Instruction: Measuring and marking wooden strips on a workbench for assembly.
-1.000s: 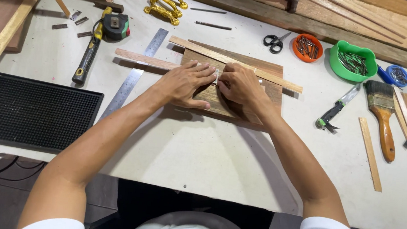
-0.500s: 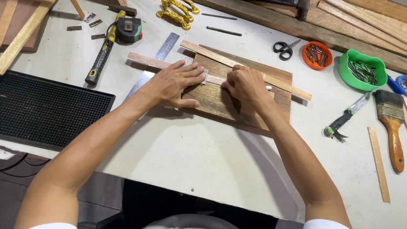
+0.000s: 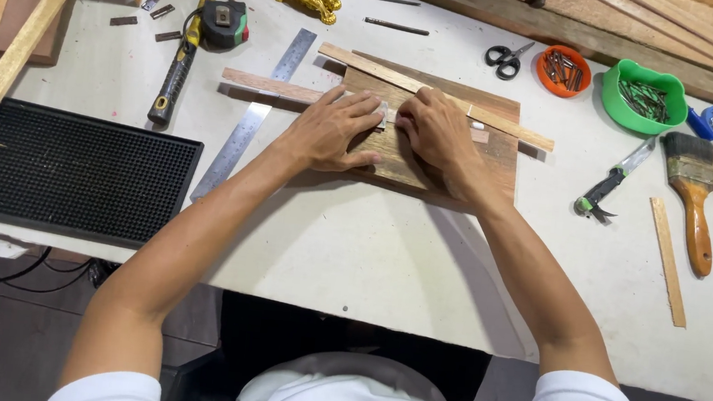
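A brown wooden board (image 3: 493, 157) lies flat on the white table. A pale thin strip (image 3: 503, 123) lies slantwise across its top edge. A second reddish strip (image 3: 267, 86) runs from the left onto the board and passes under my hands. My left hand (image 3: 328, 130) lies on the board's left part, fingers pressing down on that strip. My right hand (image 3: 434, 134) presses it from the right with curled fingers. The fingertips of both hands meet around a small pale piece (image 3: 380, 112); what it is cannot be told.
A steel ruler (image 3: 251, 121), a hammer (image 3: 173, 82) and a tape measure (image 3: 224, 22) lie to the left, above a black ribbed mat (image 3: 55, 167). To the right are scissors (image 3: 504, 58), an orange bowl (image 3: 563, 70), a green bowl (image 3: 643, 97), a knife (image 3: 609, 183), a paintbrush (image 3: 694, 189) and loose slats (image 3: 669, 261).
The view shifts slightly. Both hands stay on the board and strip, their fingertips drawn a little closer together at the middle.
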